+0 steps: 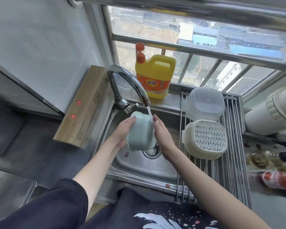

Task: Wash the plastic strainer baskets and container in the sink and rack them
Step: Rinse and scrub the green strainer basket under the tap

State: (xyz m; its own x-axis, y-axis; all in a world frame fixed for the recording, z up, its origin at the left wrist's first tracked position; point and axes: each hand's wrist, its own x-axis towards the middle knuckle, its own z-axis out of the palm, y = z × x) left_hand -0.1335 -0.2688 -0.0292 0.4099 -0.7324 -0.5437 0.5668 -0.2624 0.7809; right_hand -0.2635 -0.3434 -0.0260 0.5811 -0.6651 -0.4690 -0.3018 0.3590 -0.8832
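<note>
Nearest, two bare forearms reach out from dark sleeves over the front rim of the steel sink (139, 175). Above the drain (151, 151), both hands hold a pale green basket (139, 133) on its side under the tap's running water (150, 112). The left hand (122, 132) cups its left side with fingers curled around the wall, fingertips near the rim. The right hand (161, 129) lies against its right side with fingers fairly straight, pressing on it where the stream lands. To the right, a rack of steel rods (229, 166) spans the sink; a white strainer basket (205, 138) sits on it upside down, its perforated bottom facing up, and just beyond it a clear plastic container (204, 104) is also turned over, the two touching or nearly so. Left of the sink, a long cardboard box (82, 106) lies on the counter. Farther back, the curved tap (127, 83) rises from the sink's rear edge, and a yellow detergent jug (154, 76) with an orange pump stands on the window ledge.
</note>
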